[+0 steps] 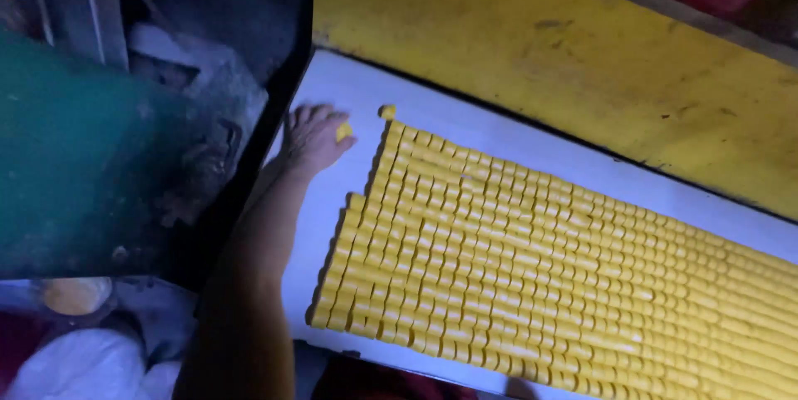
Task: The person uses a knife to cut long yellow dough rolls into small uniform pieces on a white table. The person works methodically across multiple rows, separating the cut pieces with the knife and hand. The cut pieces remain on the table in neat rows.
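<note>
1. Your forearm comes up from the bottom of the view, so it's closest; it runs out to one hand [312, 141] on the white bench [532, 138]. Looks like your left, but I can't be sure, and no other hand shows
2. That hand is loosely curled round a small yellow piece [343, 131], fingers spread on the surface
3. Just right of it sits a single yellow piece [387, 111], at the top corner of the big block of yellow pieces [532, 259] lined up in tidy rows
4. I'd say you're mid-placement, so the next move needs that piece butted squarely against the row end, without nudging its neighbours
</note>
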